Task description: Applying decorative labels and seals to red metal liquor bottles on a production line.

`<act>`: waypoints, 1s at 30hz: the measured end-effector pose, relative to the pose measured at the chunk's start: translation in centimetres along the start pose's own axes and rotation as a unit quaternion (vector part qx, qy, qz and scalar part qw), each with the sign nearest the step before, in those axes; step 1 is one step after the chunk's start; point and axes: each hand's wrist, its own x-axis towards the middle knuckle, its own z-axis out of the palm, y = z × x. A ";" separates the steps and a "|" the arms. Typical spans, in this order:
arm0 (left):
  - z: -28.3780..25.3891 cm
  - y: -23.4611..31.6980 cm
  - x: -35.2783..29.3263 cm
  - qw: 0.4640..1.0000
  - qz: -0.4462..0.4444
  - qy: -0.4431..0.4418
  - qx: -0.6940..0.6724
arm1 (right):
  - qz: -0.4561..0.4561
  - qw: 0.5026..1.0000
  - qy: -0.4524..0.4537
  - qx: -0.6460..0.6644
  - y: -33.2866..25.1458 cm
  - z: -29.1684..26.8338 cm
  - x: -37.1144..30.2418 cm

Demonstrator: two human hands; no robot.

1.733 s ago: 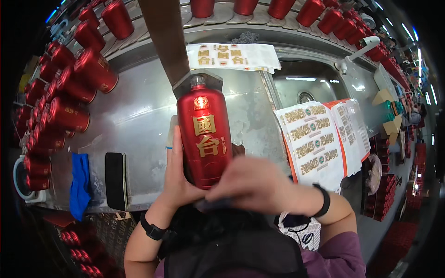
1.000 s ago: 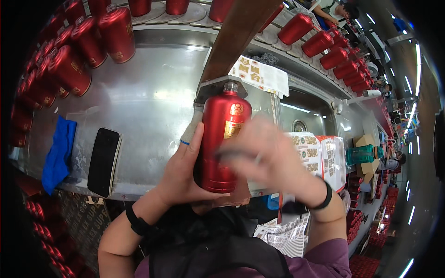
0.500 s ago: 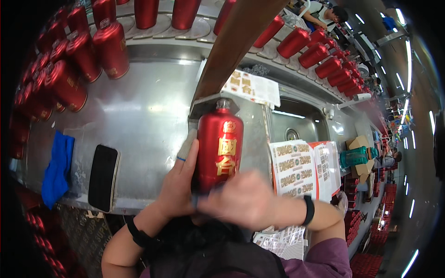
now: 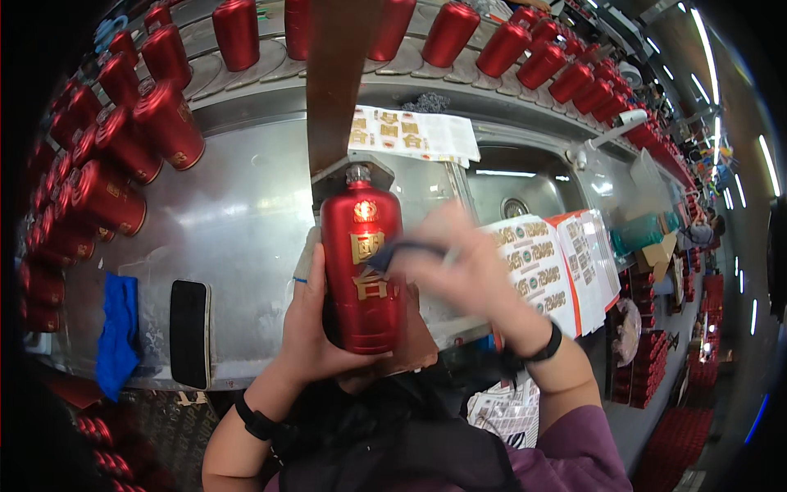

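A red bottle [image 4: 361, 324] with gold lettering and a clear stopper lies slanted before me, its neck against a metal bracket [image 4: 379, 166]. My left hand [image 4: 305, 332] grips its left side and lower end, with the thumb and fingers around it. At the right of the lettering, my right hand [image 4: 459, 275] pinches a dark blue flat piece [image 4: 403, 251] whose tip is at the gold characters. Motion blurs this hand and hides the piece's exact kind. Below the bottle's right side shows a brown block-like surface [image 4: 418, 344].
Gold sticker sheets [image 4: 533, 266] lie at the right, with another sheet [image 4: 418, 135] beyond the bracket. A sink [image 4: 525, 184] is set behind them. A black phone [image 4: 190, 332] and a blue cloth [image 4: 117, 336] are at the left. Red bottles [image 4: 168, 123] stand around; a brown post [image 4: 334, 82] rises ahead.
My right hand has moved from the bottle's lower end up to the right of its lettering, and the dark blue piece now shows clearly. My left hand still holds the bottle. The view has shifted.
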 end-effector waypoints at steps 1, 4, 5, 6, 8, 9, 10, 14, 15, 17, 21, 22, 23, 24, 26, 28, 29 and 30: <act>0.2 -0.1 0.1 1.000 -0.022 -0.005 -0.009 | 0.065 0.992 0.109 0.021 1.1 -0.6 0.6; 0.3 0.0 0.4 0.999 -0.025 -0.018 0.009 | -0.131 0.974 0.089 -0.163 0.2 0.4 -2.6; 0.8 -0.5 0.2 1.000 -0.018 -0.005 -0.006 | -0.200 0.968 0.050 -0.145 -1.2 1.8 -4.8; 1.0 -0.7 0.1 1.000 -0.015 0.010 -0.018 | -0.245 0.966 0.062 -0.049 -2.2 2.9 -5.3; 0.6 -0.5 0.1 1.000 -0.023 0.000 -0.006 | -0.126 0.990 -0.063 0.030 -2.5 1.6 -5.0; 0.1 0.0 0.0 0.999 -0.030 -0.014 0.000 | -0.051 0.991 -0.123 0.028 -2.2 0.5 -3.6; 0.4 1.0 0.5 0.999 -0.042 -0.016 -0.007 | 0.024 0.995 0.020 0.091 0.8 1.9 -4.1; 0.2 0.0 0.1 0.999 -0.048 -0.014 0.000 | -0.039 0.979 0.117 -0.160 1.1 0.1 -2.0; 0.3 -0.1 0.2 0.999 -0.039 -0.013 -0.010 | -0.041 0.979 0.116 -0.160 -0.2 1.2 -3.6; 0.4 0.1 0.6 0.999 -0.027 -0.006 -0.017 | -0.218 0.975 -0.001 0.047 -2.4 3.2 -5.7; 0.2 0.8 0.6 1.000 0.000 -0.013 0.024 | -0.028 0.997 0.002 0.077 0.3 1.3 -0.3; 0.1 0.5 0.4 1.000 -0.012 -0.013 0.007 | -0.030 0.996 0.002 0.078 0.3 1.3 -0.2; 0.1 0.3 0.3 1.000 -0.023 -0.013 -0.009 | -0.092 0.996 0.015 -0.014 0.2 1.1 -0.1; 0.1 0.3 0.3 0.999 -0.023 -0.019 -0.022 | -0.156 0.982 0.028 -0.105 0.1 0.9 0.2; -0.1 -0.5 0.0 1.000 -0.010 -0.022 0.000 | -0.256 0.965 -0.028 -0.052 -2.2 1.7 -0.5; -0.4 0.0 0.4 0.999 0.013 -0.027 0.025 | -0.160 0.953 -0.238 -0.094 -4.5 1.3 0.5; -0.1 0.1 0.4 0.999 0.011 -0.027 0.026 | -0.052 0.907 -0.380 -0.176 -5.4 0.1 3.0; 0.0 0.2 0.4 1.000 0.007 -0.019 0.011 | -0.040 0.979 -0.188 -0.072 -2.8 0.3 3.4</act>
